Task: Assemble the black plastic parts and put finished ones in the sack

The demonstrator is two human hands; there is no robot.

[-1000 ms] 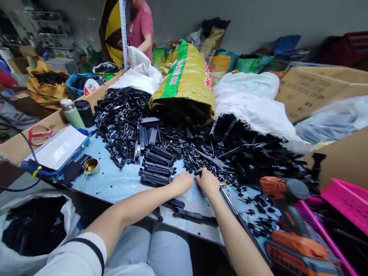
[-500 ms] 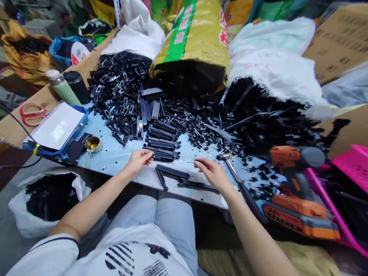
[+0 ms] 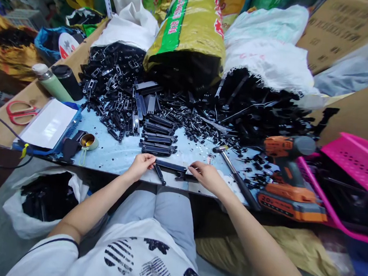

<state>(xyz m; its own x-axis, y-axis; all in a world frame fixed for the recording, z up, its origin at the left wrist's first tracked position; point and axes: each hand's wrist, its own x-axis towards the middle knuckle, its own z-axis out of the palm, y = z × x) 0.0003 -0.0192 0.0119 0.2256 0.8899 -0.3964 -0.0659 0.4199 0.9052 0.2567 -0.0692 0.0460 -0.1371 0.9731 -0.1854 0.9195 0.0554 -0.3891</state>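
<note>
On the bench's front edge lies a black jointed bar (image 3: 170, 166), its shorter arm folded toward me. My left hand (image 3: 141, 166) is closed in a pinch at the bar's left, jointed end; what sits between the fingertips is hidden. My right hand (image 3: 204, 174) pinches a thin silvery pin (image 3: 186, 168) at the bar's right end. Beneath that hand a second dark part with an open-jawed end (image 3: 183, 177) is partly covered. Just beyond my hands, several black assembled bars (image 3: 159, 138) lie stacked in a row.
A hammer (image 3: 237, 175) and an orange cordless drill (image 3: 292, 179) lie to the right, beside a pink basket (image 3: 348, 158). Heaps of black parts (image 3: 111, 79) and loose pins (image 3: 201, 126) spread across the back. At left are red scissors (image 3: 22, 113), a small metal cup (image 3: 89, 142) and bottles (image 3: 51, 82).
Both hands have come down to the jointed bar, the left to its jointed end, the right with the pin to its other end. The whole view has shifted slightly.
</note>
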